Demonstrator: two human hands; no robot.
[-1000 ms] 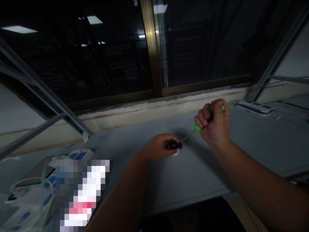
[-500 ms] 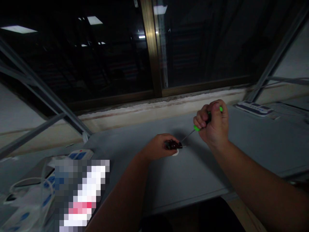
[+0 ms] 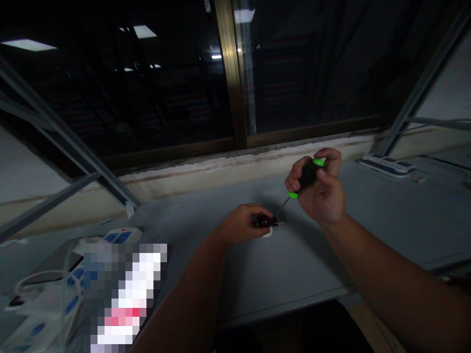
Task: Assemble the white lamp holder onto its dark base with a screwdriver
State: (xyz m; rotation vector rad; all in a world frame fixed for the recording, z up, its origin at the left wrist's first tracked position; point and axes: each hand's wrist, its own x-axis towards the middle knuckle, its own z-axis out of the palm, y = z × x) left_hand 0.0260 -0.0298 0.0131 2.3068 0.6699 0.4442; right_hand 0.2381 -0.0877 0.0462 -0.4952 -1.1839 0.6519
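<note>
My right hand is closed around the black and green handle of a screwdriver, with thumb and fingers loosely round it. The shaft slants down to the left, and its tip meets a small dark reddish-brown part. That part is pinched against the table by my left hand, so some of it is hidden; its exact kind I cannot make out. A thin bright pin sticks out from its right end. Beneath it, close to my left fingertips, shows the edge of a white round piece.
A grey table spreads under both hands, its back edge along a window frame. Power strips lie at the left and back right, with cables about. A blurred-out patch covers something at lower left. Metal struts rise on both sides.
My right hand has loosened and turned its grip, baring more of the screwdriver's handle, which has shifted slightly left. My left hand and the dark part have stayed in place.
</note>
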